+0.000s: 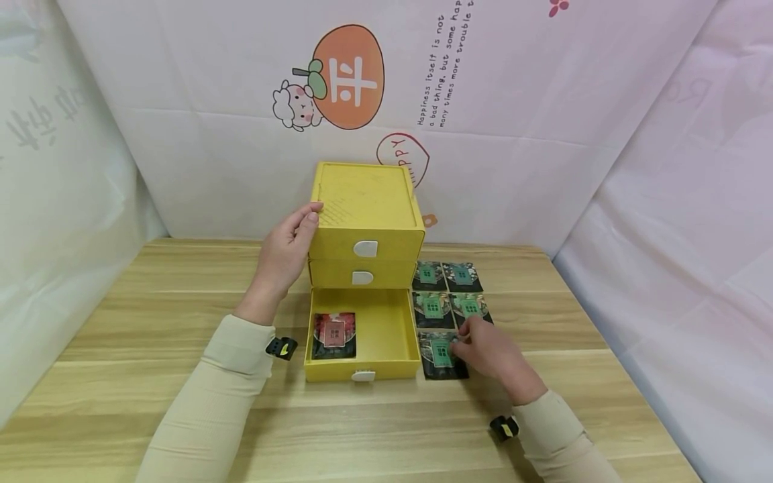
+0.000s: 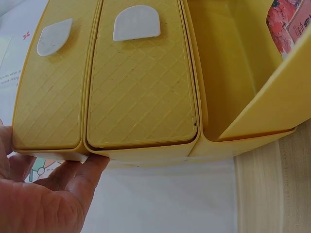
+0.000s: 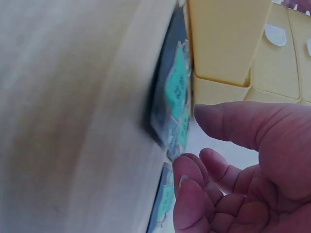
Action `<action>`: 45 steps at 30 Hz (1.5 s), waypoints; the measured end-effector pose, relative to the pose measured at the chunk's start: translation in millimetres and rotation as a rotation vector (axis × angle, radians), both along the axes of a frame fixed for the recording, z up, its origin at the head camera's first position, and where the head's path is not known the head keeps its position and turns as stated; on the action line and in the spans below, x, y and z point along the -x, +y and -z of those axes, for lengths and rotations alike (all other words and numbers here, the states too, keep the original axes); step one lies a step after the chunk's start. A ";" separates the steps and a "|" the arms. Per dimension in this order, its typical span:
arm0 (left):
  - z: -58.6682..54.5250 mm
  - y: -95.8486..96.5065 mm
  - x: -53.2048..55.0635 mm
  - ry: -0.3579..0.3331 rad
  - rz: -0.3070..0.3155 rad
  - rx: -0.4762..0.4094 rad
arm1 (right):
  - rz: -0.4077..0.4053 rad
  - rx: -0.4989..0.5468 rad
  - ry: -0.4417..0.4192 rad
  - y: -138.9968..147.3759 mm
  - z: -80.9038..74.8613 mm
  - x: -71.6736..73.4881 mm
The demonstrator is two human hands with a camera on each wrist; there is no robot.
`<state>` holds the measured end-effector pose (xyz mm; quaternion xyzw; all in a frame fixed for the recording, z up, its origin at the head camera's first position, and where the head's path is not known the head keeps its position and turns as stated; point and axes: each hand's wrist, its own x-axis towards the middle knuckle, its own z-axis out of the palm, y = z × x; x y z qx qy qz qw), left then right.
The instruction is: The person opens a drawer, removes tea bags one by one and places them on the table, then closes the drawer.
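Note:
A yellow three-drawer box [image 1: 367,194] stands on the table, its bottom drawer [image 1: 386,329] pulled out. In that drawer, at its left, lies a red and black sachet [image 1: 335,335]. My left hand [image 1: 284,248] rests against the box's upper left side, fingertips at the top edge; the left wrist view shows the fingers along the side wall [image 2: 141,154]. Right of the drawer, my right hand [image 1: 492,352] is at the nearest green and black sachet [image 1: 439,355], fingertips over its right edge. In the right wrist view, thumb and fingers are apart beside the sachet [image 3: 176,92].
Several more green and black sachets [image 1: 432,308] lie in two columns right of the box. The two upper drawers [image 1: 365,275] are closed and have white tabs. A printed white cloth [image 1: 241,168] hangs behind the wooden table [image 1: 362,436] and at both sides.

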<state>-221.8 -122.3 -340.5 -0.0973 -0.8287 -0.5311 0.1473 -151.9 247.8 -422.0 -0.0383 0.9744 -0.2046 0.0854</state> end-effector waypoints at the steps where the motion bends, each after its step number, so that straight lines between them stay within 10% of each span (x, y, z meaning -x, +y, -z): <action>1: 0.1 0.0 0.0 0.000 0.000 0.000 | 0.001 0.008 0.001 -0.3 -1.8 -0.3; 45: -2.9 0.2 -2.4 0.004 0.015 -0.012 | -0.178 0.101 0.218 -96.1 -66.4 -9.9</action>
